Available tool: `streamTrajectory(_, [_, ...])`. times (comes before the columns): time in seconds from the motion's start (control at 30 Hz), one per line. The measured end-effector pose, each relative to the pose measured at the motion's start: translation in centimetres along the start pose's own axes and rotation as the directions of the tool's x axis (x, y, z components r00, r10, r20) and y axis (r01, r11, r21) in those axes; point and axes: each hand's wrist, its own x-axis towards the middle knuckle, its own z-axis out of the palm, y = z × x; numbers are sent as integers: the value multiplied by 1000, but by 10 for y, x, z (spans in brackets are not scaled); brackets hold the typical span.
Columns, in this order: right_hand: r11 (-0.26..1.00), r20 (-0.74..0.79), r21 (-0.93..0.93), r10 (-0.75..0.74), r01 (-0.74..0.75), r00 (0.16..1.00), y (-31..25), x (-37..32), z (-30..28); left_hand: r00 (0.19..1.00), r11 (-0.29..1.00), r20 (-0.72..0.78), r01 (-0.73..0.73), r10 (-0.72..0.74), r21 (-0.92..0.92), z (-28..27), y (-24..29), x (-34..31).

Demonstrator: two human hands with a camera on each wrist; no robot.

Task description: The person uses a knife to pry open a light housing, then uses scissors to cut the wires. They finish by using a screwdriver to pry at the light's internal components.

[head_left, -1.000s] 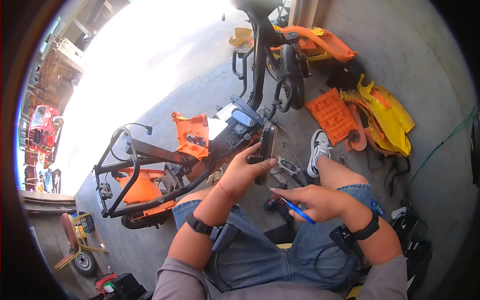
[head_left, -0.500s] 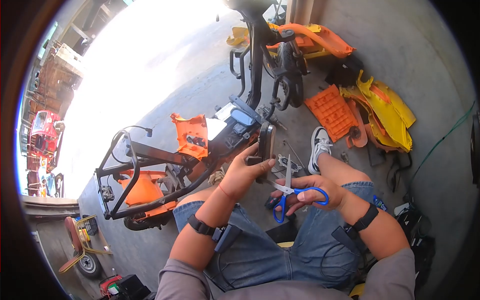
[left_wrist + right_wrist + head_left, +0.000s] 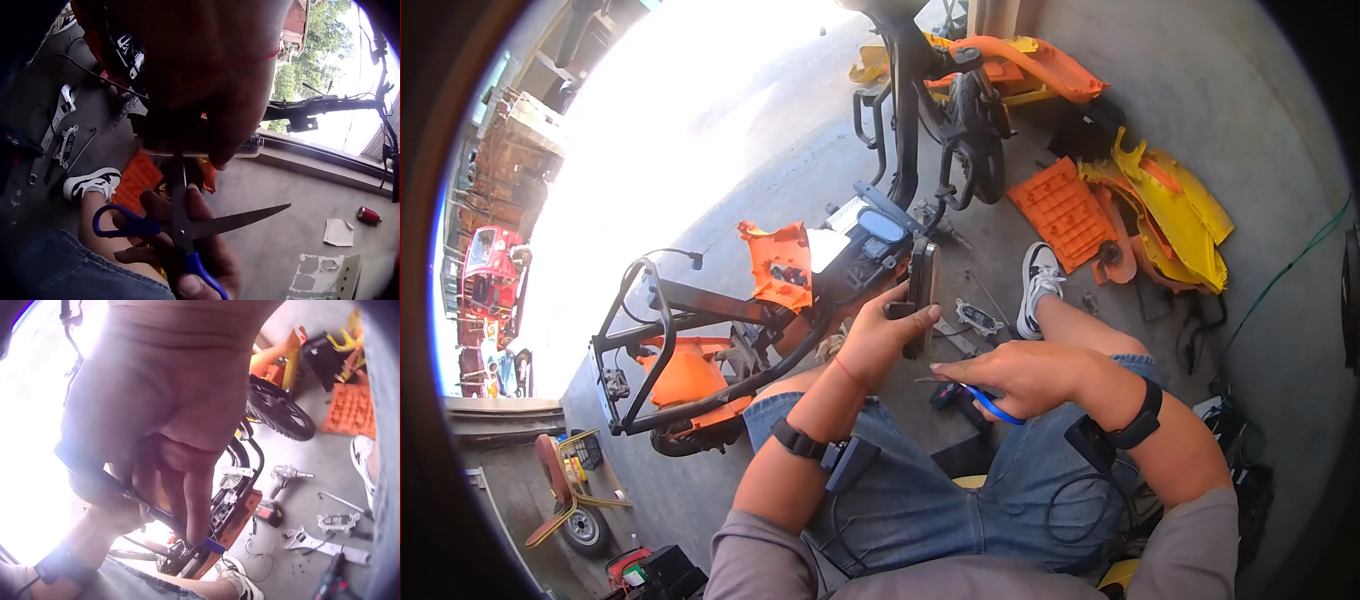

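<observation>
My left hand (image 3: 878, 335) grips a dark, slim, oblong part (image 3: 924, 275) with a shiny face, held upright over my lap. Its kind is not clear, and my fingers hide much of it. Just to the right and lower, my right hand (image 3: 1030, 378) holds scissors by their blue handles (image 3: 992, 404). In the left wrist view the scissors (image 3: 181, 231) have their blades spread. One blade points up to the edge of the part, overlapping it there; the other sticks out to the side. The back of my right hand covers most of the scissors in the head view.
A stripped scooter frame (image 3: 665, 340) lies ahead on the left, with an orange panel (image 3: 780, 265) on it. Orange and yellow panels (image 3: 1170, 215) lie at right. An adjustable wrench (image 3: 331, 549), a cordless driver (image 3: 275, 497) and a small oblong unit (image 3: 337, 522) lie on the floor.
My right hand turned palm up with the scissors spread wide, then rolled back over, bringing the blades low beside the part. My left hand keeps holding the part, shifted slightly left.
</observation>
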Motion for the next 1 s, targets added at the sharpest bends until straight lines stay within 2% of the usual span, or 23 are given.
streamTrajectory(0.23, [986, -19, -156, -61, 57, 998, 4, 2, 6, 998, 1000, -59, 0, -1, -10, 1, -11, 3])
streamTrajectory(0.3, [956, 12, -293, 1, 2, 1000, -3, 3, 5, 998, 1000, -63, 10, -10, 0, 1, -14, 6])
streamTrajectory(0.47, [900, 28, -436, 33, -17, 999, -4, 4, 8, 999, 999, -44, 31, -32, -32, 5, -14, 9])
streamTrajectory(0.53, [881, 39, -472, 41, -18, 998, -4, 4, 10, 997, 995, -67, 42, -36, 87, 5, -19, 11])
streamTrajectory(0.63, [821, -19, -570, -3, -8, 1000, 3, 6, 22, 988, 993, -135, 92, -81, 78, 3, -17, 16])
streamTrajectory(0.7, [563, -119, -826, -119, -32, 986, 4, 10, 29, 983, 993, -146, 115, -112, 8, 4, -15, 20])
streamTrajectory(0.73, [562, -118, -827, -118, -32, 986, 4, 11, 30, 977, 989, -155, 137, -145, -60, 4, -14, 20])
streamTrajectory(0.77, [482, -102, -876, -133, -26, 986, 4, 13, 29, 978, 989, -154, 136, -144, -59, 3, -14, 19])
streamTrajectory(0.8, [395, -88, -919, -142, -25, 986, 4, 14, 27, 978, 986, -123, 164, -168, -35, 2, -13, 19])
streamTrajectory(0.83, [390, -97, -920, -136, -36, 986, 4, 13, 26, 978, 981, -88, 191, -191, -9, 1, -12, 20])
streamTrajectory(0.9, [265, 6, -963, -147, 45, 989, 10, 9, 27, 985, 988, -85, 152, -149, 28, 0, -29, 27])
streamTrajectory(0.93, [261, -7, -965, -123, 26, 992, 14, 7, 31, 990, 992, -88, 116, -111, 58, 4, -33, 27])
streamTrajectory(1.0, [364, -110, -931, -192, -33, 975, 26, 4, 44, 989, 988, -37, 144, -142, 56, 7, -28, 25])
